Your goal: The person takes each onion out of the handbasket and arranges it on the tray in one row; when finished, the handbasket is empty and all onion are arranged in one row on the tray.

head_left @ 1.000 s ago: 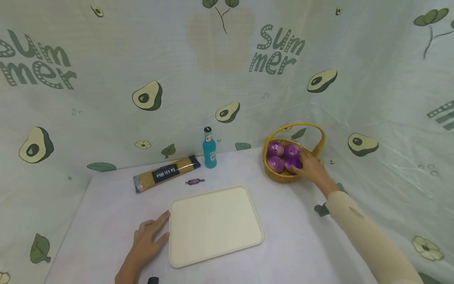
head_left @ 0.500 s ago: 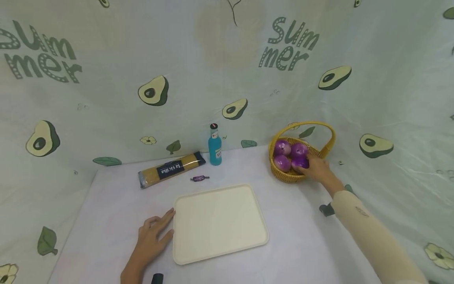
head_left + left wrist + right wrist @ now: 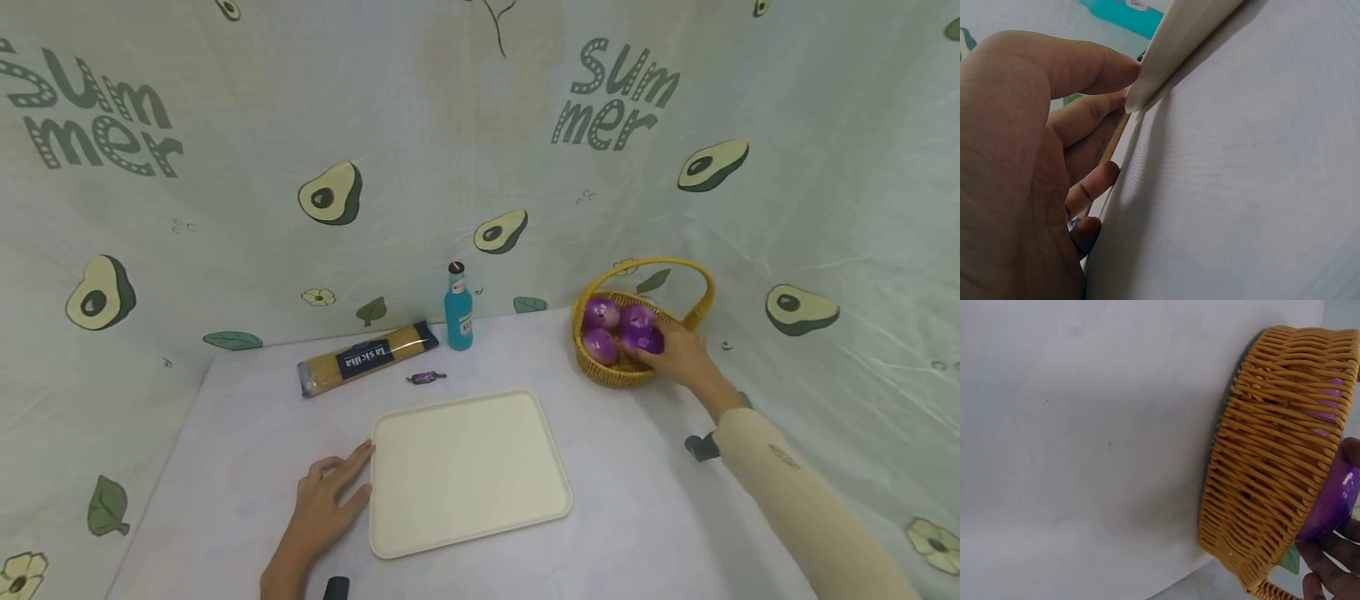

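Note:
My left hand [image 3: 324, 504] lies by the left side of a cream rectangular tray [image 3: 472, 475]. Its thumb and fingertips touch the tray's rim, fingers mostly extended; the left wrist view shows the tray edge [image 3: 1169, 59] close up against them. At the far right, my right hand [image 3: 678, 358] reaches over a yellow wicker basket [image 3: 611, 377]. It grips a shiny purple onion [image 3: 1335, 494] at the basket's rim, thumb on one side and fingers on the other. Several other purple onions [image 3: 600, 346] sit in the basket, partly seen through the weave.
Behind the tray lie a pack of spaghetti [image 3: 367, 357] and a small purple wrapped candy [image 3: 427, 377]. A blue bottle [image 3: 459, 312] stands upright near the back cloth. The basket's tall handle [image 3: 697, 283] arches over the onions.
The head view has shifted, moving the scene slightly rightward and upward. My right hand's onion has shifted a little to the right at the basket's rim. My left hand stays at the tray.

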Demonstrator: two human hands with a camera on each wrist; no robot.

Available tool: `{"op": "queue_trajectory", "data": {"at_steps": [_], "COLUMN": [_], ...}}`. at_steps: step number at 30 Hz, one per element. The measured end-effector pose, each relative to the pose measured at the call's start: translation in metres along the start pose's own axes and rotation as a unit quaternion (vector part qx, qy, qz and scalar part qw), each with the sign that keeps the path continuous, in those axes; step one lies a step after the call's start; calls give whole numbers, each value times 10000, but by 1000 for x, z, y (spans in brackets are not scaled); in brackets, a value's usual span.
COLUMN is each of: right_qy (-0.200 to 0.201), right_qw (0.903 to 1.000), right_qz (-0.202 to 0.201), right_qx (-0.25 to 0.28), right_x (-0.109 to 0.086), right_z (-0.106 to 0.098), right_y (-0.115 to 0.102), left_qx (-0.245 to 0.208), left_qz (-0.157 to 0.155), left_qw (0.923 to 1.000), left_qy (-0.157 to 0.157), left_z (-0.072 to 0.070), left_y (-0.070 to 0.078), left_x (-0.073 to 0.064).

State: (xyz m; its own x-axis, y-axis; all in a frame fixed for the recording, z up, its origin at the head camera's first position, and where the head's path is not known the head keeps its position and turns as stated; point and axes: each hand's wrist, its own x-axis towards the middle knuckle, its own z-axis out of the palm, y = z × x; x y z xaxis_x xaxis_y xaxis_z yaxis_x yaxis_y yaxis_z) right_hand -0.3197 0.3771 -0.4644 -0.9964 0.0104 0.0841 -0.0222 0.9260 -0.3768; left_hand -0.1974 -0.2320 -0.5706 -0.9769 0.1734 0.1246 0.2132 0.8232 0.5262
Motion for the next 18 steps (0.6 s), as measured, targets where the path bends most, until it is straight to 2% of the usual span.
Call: {"op": "queue_trajectory", "data": {"at_steps": [10,18], "right_qy": [124,303], "right_qw": [9999,9994], "right_qz": [-46,-134], "right_qx": [-16,66], "right_x": [-10,-19], "right_z": [-13,-18], "right_y": [-10,-18], "left_qx": [-83,-14], "left_qz": [228,95], "left_qw": [9994,9998], "left_qy": [230,159], "left_z": [1,0], "left_y": [1,1], "left_x": [-1,-1]}}
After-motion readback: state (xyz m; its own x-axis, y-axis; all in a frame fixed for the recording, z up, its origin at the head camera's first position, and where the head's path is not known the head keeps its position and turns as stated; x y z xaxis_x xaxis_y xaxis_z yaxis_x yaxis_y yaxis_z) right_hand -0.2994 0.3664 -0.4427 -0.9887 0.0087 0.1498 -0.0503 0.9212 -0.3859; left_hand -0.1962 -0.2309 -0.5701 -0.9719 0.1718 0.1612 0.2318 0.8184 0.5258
